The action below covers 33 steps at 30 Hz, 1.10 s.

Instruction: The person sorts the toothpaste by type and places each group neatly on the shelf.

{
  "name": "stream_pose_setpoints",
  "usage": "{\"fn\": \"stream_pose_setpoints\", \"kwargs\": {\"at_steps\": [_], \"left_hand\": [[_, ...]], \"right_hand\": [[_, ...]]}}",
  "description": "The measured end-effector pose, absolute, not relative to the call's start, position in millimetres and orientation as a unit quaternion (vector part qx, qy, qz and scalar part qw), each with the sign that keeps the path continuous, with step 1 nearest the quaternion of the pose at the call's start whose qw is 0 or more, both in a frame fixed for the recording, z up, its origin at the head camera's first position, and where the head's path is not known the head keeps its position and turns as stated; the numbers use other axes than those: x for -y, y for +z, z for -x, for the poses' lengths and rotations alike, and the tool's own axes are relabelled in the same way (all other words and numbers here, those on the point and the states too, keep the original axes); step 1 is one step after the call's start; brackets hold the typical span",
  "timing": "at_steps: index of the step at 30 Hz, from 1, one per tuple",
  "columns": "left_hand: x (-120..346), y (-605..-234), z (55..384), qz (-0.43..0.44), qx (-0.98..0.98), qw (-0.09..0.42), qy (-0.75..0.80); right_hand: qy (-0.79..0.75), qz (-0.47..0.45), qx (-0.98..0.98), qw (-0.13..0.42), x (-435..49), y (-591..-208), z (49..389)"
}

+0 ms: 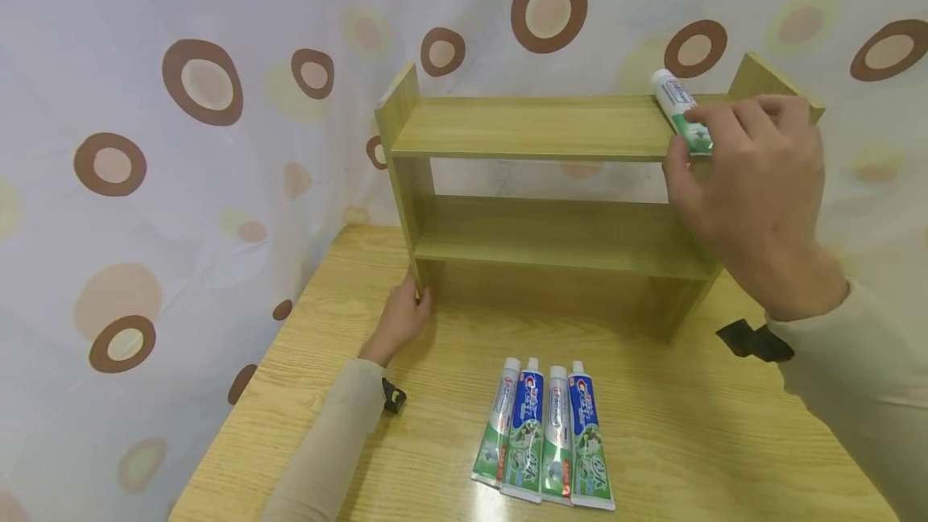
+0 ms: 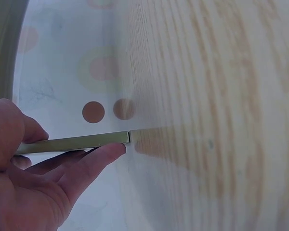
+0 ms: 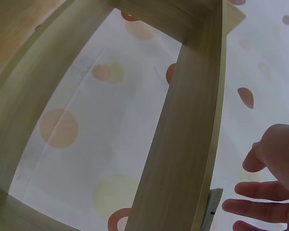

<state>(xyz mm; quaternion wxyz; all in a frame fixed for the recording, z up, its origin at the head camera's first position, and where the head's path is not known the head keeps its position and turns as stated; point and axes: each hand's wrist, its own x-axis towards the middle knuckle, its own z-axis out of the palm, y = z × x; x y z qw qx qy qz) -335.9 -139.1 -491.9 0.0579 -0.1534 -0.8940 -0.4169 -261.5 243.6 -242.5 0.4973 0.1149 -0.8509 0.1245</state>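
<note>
A two-tier wooden shelf (image 1: 536, 126) stands on the table. With thumb and fingers on either face, my left hand (image 1: 401, 314) pinches the lower front edge of its left side panel (image 2: 82, 142). A white and green toothpaste tube (image 1: 674, 99) lies on the right part of the top board, its cap toward the wall. At the tube's near end is my right hand (image 1: 757, 184), fingers loosely extended. The right wrist view shows those fingers (image 3: 257, 209) beside the tube's end (image 3: 212, 209), not wrapped round it.
Several toothpaste tubes (image 1: 557, 433) lie side by side on the table (image 1: 406, 441) in front of the shelf, caps toward it. The lower board (image 1: 558, 236) spans between the side panels. A dotted curtain (image 1: 290, 6) hangs behind and to the left.
</note>
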Motion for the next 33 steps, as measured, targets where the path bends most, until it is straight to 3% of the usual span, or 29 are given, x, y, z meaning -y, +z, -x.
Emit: {"fn": "stream_pose_setpoints", "kwargs": {"at_steps": [15,26,33], "left_hand": [[142.2,-490.7,334.6,0.145,0.894,0.048,-0.421],[146.5,-491.1,333.5,0.141,0.899,0.056,-0.411],[148.0,-492.0,334.3,0.149,0.898,0.059,-0.410]], "right_hand": [[0.123,-0.150,0.834,0.517,-227.0,-282.6,239.7],[0.102,-0.182,0.861,0.464,-218.2,-308.3,232.4],[0.131,-0.186,0.854,0.467,-210.6,-328.9,235.1]]}}
